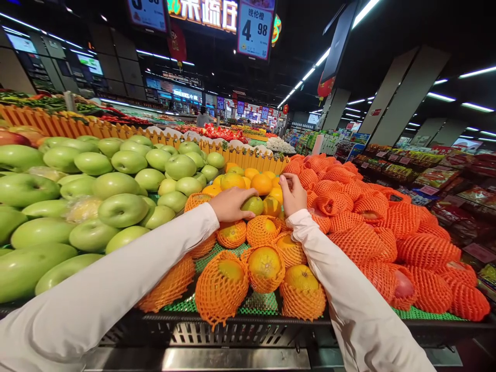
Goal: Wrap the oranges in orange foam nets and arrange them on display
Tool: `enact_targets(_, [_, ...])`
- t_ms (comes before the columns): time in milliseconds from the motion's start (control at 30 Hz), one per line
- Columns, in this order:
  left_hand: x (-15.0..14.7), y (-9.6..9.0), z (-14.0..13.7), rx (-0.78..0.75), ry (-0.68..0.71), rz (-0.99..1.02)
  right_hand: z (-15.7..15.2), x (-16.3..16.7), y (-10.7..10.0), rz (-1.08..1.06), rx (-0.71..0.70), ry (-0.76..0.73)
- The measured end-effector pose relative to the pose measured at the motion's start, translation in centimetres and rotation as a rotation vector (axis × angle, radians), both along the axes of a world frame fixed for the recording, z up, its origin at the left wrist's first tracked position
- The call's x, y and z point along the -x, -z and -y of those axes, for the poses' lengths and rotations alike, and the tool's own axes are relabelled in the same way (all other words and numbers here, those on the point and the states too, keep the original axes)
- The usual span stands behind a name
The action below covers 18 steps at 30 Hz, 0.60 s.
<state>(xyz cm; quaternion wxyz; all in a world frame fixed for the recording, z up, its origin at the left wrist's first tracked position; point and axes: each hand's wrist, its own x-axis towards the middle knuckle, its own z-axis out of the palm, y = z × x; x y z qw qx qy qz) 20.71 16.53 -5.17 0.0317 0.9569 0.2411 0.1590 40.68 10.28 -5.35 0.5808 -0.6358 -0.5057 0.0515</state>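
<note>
Orange [254,206], greenish, is sitting in the middle pile [233,182] in the head view, between apples [124,211] and red-netted fruit [335,202]. Left hand [233,203] is lying curved over it, thumb touching its side; cannot tell if gripping. Right hand [294,196] is hovering at the pile's right edge, fingers bent, cannot tell if closed on anything.

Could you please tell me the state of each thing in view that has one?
Left hand: curved over a greenish orange.
Right hand: half-curled, beside bare oranges.
Netted oranges: sleeved, tops partly showing.
Bare oranges: unsleeved, heaped.
Green apples: piled, mostly unwrapped.
Red-netted fruit: sleeved, piled.
Price sign: hanging.
Ceiling light: lit.
</note>
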Motion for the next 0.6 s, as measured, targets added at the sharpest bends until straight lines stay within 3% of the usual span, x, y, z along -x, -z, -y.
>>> enact_targets(167, [0.3,-0.2,-0.4,0.03,-0.008,-0.108,0.3,0.4,-0.3,0.009,0.045,0.003])
enact_targets(400, [-1.3,0.3,0.4,-0.084,-0.167,-0.232,0.0,-0.1,0.0,0.079,0.051,0.002])
enact_targets(600, [-1.7,0.4,1.4,-0.11,-0.219,-0.273,-0.8,-0.9,0.6,0.111,0.084,-0.036])
